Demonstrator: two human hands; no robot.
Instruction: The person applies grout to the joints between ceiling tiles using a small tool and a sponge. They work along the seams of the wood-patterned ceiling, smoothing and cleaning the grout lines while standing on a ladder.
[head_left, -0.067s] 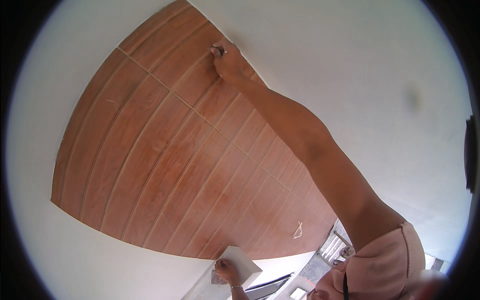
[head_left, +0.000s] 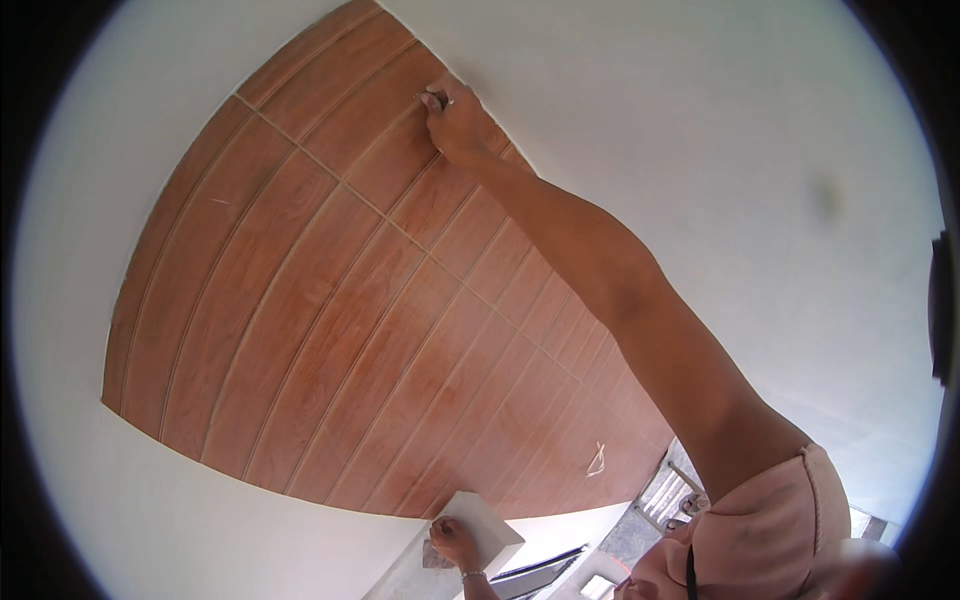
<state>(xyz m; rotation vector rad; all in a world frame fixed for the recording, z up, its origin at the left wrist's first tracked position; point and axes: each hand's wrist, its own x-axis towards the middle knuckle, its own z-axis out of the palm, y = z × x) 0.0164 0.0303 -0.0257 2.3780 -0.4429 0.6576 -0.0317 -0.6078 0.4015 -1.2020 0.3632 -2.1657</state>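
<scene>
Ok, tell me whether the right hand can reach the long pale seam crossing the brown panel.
Likely yes: the right hand is up by the brown panel, and nothing visible blocks the way to the pale seam, though it holds a small dark object.

Soft light lay over the broad pale wall (head_left: 770, 150), and grey floor (head_left: 628, 537) showed near the bottom.
</scene>
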